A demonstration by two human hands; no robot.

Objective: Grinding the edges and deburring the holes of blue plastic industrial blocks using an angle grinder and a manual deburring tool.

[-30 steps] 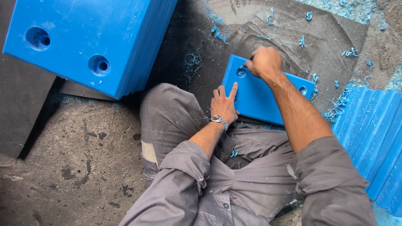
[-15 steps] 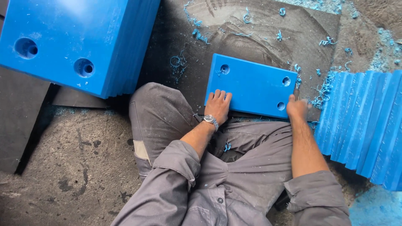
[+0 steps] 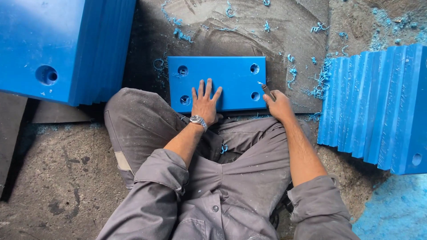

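A thick stack of blue plastic slabs point(image 3: 62, 49) fills the upper left, lying flat on the dusty concrete floor point(image 3: 58, 178), and a second stack of blue plates point(image 3: 378, 106) stands on edge at the right, leaning in a fanned row. Between them, on a dark scuffed mat point(image 3: 249, 31) strewn with curled blue shavings point(image 3: 318, 80), lies a single blue plate point(image 3: 218, 82) with a drilled hole near each of its four corners, flat and just beyond the person's crossed legs. The left hand point(image 3: 204, 104) rests palm down on the plate's near edge, fingers spread and released, a wristwatch point(image 3: 198, 121) on the wrist. The right hand point(image 3: 279, 106) is clenched around a small deburring tool point(image 3: 267, 91), its tip at the plate's right edge beside the lower right hole
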